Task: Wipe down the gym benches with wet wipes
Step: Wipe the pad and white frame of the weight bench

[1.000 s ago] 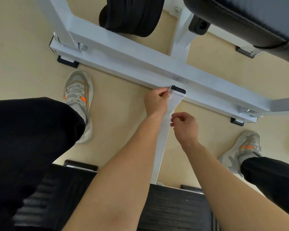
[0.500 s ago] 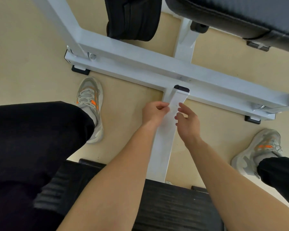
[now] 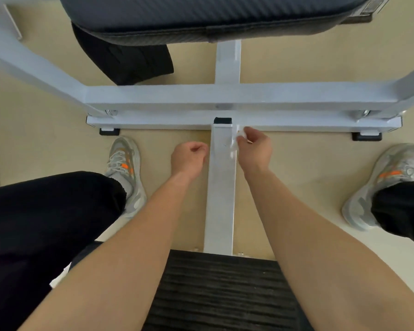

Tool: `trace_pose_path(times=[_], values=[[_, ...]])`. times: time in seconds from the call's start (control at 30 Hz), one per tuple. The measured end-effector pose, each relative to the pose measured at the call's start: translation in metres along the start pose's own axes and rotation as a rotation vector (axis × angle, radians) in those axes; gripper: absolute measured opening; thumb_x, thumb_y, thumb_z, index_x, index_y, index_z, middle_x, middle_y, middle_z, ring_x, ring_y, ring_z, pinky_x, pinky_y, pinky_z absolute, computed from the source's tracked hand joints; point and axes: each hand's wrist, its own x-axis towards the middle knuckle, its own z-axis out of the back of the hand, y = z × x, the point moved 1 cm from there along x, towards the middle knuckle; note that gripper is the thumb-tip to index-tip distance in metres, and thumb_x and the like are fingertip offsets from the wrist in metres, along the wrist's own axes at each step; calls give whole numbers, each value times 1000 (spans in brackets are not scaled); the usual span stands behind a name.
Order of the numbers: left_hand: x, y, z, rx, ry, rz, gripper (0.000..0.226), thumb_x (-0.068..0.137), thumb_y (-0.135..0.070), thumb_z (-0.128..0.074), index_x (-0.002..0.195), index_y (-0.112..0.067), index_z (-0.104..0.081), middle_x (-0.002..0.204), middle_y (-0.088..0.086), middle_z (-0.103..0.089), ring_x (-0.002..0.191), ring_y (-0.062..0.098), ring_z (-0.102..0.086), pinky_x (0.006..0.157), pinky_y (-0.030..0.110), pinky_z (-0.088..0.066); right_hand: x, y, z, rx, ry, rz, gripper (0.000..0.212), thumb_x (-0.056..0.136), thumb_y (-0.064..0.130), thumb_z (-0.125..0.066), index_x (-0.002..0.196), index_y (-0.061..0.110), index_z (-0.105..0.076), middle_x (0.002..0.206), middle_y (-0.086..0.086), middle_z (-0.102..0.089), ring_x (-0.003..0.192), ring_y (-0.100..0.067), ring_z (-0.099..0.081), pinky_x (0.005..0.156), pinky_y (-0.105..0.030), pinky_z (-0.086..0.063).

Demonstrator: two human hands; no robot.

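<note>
Fingers (image 3: 248,134) of the right hand (image 3: 255,150) are pinched round a crumpled white wet wipe (image 3: 236,139), which I see pressed against the right edge of the white centre bar (image 3: 220,187), just short of its black end cap (image 3: 222,120). The left hand (image 3: 189,158) is curled into a loose fist just left of that bar, apart from it, with nothing showing in it (its palm faces away from me). Half a second ago that left hand lay on the bar with the wipe under its fingers and the right hand only touched in from the side; now the wipe is with the right hand and the left is off the metal. The head view has swung as well: the white cross beam (image 3: 225,96), slanted before, now runs level across the picture, and the dark padded bench top (image 3: 201,15) fills more of the upper edge. Both grey shoes with orange marks, the left (image 3: 127,163) and the right (image 3: 390,177), stand wide of the bar on the beige floor (image 3: 46,115), and a black ribbed pad (image 3: 220,295) lies below my forearms. As for writing, a small label (image 3: 371,7) sits at the far right corner of the bench top, too blurred for me to read.
</note>
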Motion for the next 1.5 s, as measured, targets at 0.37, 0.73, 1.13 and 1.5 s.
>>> trace_pose_path(times=[0.37,0.73,1.13,1.5], values=[[6,-14,5,143,-29,-20,27,96,-21,-55,74,-26,-70,89,5,-76,86,28,-72,76,39,-58,-2,-27,-19,-163,140,15,30,102,10,-42,109,6,-71,80,1,-65,75,-19,-61,79,-34,-51],[6,-3,6,98,-15,8,23,96,-25,-51,80,-32,-65,87,-2,-72,85,25,-72,77,39,-57,3,-8,-11,-273,230,-54,41,101,5,-43,139,9,-58,135,-7,-63,121,-25,-61,103,-32,-49],[-47,9,56,-366,28,25,23,99,-16,-59,120,-20,-69,108,2,-72,84,19,-69,71,26,-55,-82,66,-26,-291,264,183,11,88,14,-71,97,19,-67,84,13,-63,78,-8,-63,60,-11,-43],[44,65,127,-645,-333,225,12,85,-15,-78,91,-23,-70,97,8,-72,81,20,-69,82,38,-60,-58,74,-182,-482,552,429,19,94,5,-61,95,23,-67,92,19,-63,88,-1,-59,72,-11,-41]])
